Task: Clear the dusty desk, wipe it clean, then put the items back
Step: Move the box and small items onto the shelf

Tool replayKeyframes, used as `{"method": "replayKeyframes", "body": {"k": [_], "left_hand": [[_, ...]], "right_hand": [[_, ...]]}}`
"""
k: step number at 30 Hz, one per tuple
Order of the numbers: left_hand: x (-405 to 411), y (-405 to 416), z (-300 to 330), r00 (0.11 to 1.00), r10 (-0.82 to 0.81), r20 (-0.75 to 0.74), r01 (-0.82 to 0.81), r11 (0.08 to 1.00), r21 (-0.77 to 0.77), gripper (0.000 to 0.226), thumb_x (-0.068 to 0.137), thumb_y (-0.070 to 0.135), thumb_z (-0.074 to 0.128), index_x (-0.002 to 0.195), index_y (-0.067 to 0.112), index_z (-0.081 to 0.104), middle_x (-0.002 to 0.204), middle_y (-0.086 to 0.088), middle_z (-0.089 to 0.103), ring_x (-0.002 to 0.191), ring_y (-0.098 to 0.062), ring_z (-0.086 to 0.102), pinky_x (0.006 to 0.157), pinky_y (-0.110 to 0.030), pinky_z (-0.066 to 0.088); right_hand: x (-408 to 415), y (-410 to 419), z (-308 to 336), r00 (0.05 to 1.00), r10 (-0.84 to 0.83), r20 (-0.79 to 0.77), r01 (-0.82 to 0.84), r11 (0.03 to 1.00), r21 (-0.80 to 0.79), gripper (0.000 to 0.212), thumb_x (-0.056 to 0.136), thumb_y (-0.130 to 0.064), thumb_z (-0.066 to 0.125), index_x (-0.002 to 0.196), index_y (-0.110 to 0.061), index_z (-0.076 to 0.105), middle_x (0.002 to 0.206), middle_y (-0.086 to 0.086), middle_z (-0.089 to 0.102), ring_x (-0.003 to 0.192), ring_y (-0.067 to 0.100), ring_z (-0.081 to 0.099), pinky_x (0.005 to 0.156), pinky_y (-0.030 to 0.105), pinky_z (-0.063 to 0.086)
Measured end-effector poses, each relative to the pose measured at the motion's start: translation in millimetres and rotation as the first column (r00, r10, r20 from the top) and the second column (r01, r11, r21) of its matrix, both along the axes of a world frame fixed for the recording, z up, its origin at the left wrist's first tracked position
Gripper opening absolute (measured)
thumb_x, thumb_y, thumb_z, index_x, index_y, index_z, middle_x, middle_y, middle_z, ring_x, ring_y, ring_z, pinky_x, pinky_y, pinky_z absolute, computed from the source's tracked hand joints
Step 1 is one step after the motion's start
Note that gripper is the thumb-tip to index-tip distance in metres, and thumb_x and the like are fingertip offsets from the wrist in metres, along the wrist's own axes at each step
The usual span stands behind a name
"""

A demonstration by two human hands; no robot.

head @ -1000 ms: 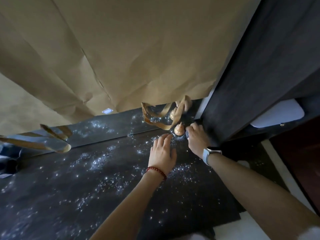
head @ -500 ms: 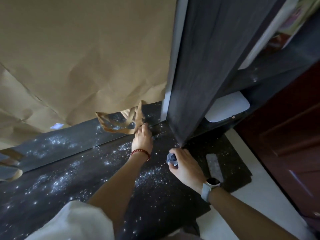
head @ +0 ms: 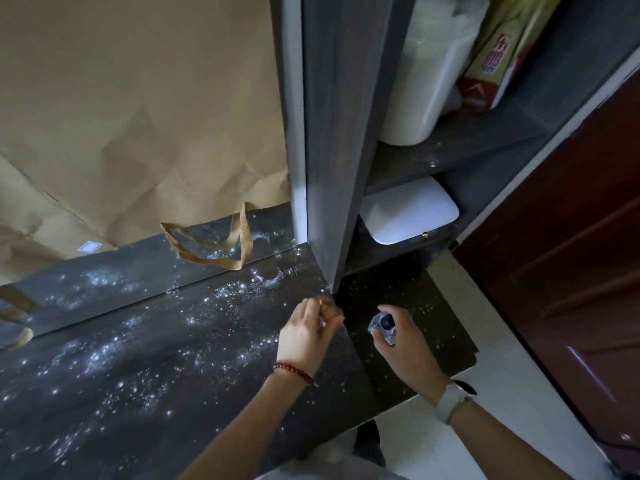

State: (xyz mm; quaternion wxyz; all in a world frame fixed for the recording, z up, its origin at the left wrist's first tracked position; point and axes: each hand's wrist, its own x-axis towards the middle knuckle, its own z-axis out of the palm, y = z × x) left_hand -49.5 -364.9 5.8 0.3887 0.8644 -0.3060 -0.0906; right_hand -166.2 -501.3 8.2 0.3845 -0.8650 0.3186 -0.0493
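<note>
Brown kraft paper (head: pixel 138 109) covers the wall in front of me, creased and hanging loose. To my right a dark grey wood-grain upright panel (head: pixel 332 133) rises, with open shelves (head: pixel 450 150) behind it holding a white container (head: pixel 429 81) and what may be a printed packet (head: pixel 498 46). Lower down sits a white rounded box (head: pixel 408 213). A reddish-brown door (head: pixel 571 237) stands further right above pale floor tiles (head: pixel 502 427). The light is dim.

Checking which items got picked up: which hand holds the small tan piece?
The left hand, with the red bead bracelet; the right hand, above the watch, grips a bluish object instead.
</note>
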Motion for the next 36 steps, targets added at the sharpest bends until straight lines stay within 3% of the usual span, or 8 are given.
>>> {"method": "replayKeyframes", "body": {"k": [5, 11, 14, 21, 27, 31, 35, 36], "left_hand": [[-19, -60, 18, 0.996, 0.017, -0.092, -0.022, 0.998, -0.058, 0.032, 0.082, 0.024, 0.064, 0.110, 0.011, 0.055, 0.103, -0.006, 0.060, 0.095, -0.023, 0.057, 0.082, -0.033, 0.047], [-34, -123, 24, 0.953, 0.291, -0.089, -0.301, 0.944, -0.136, 0.033, 0.082, -0.007, 0.046, 0.113, 0.001, 0.052, 0.109, -0.017, 0.055, 0.101, -0.032, 0.054, 0.088, -0.037, 0.046], [-30, -145, 26, 0.900, 0.422, -0.112, -0.436, 0.882, -0.181, 0.043, 0.078, -0.015, 0.040, 0.117, 0.001, 0.049, 0.112, -0.017, 0.053, 0.097, -0.029, 0.056, 0.079, -0.018, 0.038], [-4, -172, 23, 0.795, 0.564, -0.222, -0.598, 0.790, -0.133, 0.055, 0.081, -0.012, 0.038, 0.132, 0.008, 0.038, 0.115, -0.019, 0.055, 0.100, -0.030, 0.055, 0.081, -0.025, 0.036], [-3, -170, 20, 0.815, 0.529, -0.236, -0.565, 0.816, -0.121, 0.061, 0.088, -0.001, 0.046, 0.142, 0.007, 0.020, 0.131, -0.017, 0.047, 0.117, -0.030, 0.047, 0.090, -0.027, 0.035], [-31, -153, 10, 0.892, 0.440, -0.102, -0.450, 0.885, -0.120, 0.065, 0.089, 0.002, 0.048, 0.143, 0.006, 0.013, 0.148, -0.017, 0.022, 0.132, -0.029, 0.033, 0.102, -0.027, 0.033], [-41, -138, 4, 0.930, 0.367, 0.002, -0.366, 0.928, -0.075, 0.062, 0.089, 0.002, 0.047, 0.142, 0.004, 0.015, 0.150, -0.018, 0.018, 0.139, -0.032, 0.020, 0.110, -0.041, 0.032], [-42, -137, 3, 0.939, 0.340, 0.047, -0.338, 0.940, -0.040, 0.061, 0.089, 0.000, 0.046, 0.142, 0.001, 0.016, 0.150, -0.020, 0.018, 0.139, -0.034, 0.018, 0.112, -0.042, 0.027]], "right_hand": [[-13, -34, 7, 0.996, -0.060, 0.060, 0.057, 0.997, 0.044, 0.041, 0.085, -0.015, 0.061, 0.124, -0.013, 0.046, 0.124, 0.008, 0.051, 0.094, 0.003, 0.047, 0.067, -0.006, 0.037], [-29, -63, 4, 0.992, -0.025, 0.125, 0.018, 0.998, 0.054, 0.039, 0.086, -0.014, 0.061, 0.122, -0.011, 0.049, 0.122, 0.008, 0.053, 0.093, 0.006, 0.051, 0.075, 0.008, 0.042], [-32, -75, 3, 0.988, -0.004, 0.158, -0.007, 0.998, 0.068, 0.037, 0.086, -0.014, 0.061, 0.121, -0.010, 0.050, 0.119, 0.009, 0.054, 0.091, 0.007, 0.053, 0.078, 0.016, 0.044], [-33, -98, -1, 0.979, 0.038, 0.198, -0.051, 0.997, 0.059, 0.036, 0.085, -0.016, 0.063, 0.120, -0.013, 0.053, 0.118, 0.005, 0.054, 0.090, 0.005, 0.054, 0.068, 0.003, 0.044], [-36, -107, 1, 0.975, 0.028, 0.220, -0.045, 0.996, 0.076, 0.035, 0.085, -0.017, 0.062, 0.119, -0.015, 0.053, 0.121, 0.003, 0.053, 0.090, 0.008, 0.056, 0.066, 0.006, 0.046], [-35, -110, 1, 0.975, 0.059, 0.214, -0.079, 0.993, 0.091, 0.036, 0.086, -0.017, 0.061, 0.120, -0.014, 0.051, 0.120, 0.001, 0.052, 0.098, 0.012, 0.056, 0.076, 0.010, 0.045], [-31, -113, 1, 0.978, 0.074, 0.196, -0.096, 0.989, 0.108, 0.037, 0.086, -0.014, 0.062, 0.121, -0.012, 0.051, 0.122, 0.007, 0.053, 0.105, 0.016, 0.055, 0.085, 0.021, 0.050], [-29, -113, 1, 0.978, 0.074, 0.197, -0.096, 0.990, 0.103, 0.037, 0.085, -0.013, 0.062, 0.120, -0.011, 0.051, 0.121, 0.009, 0.053, 0.104, 0.016, 0.055, 0.084, 0.017, 0.049]]}}
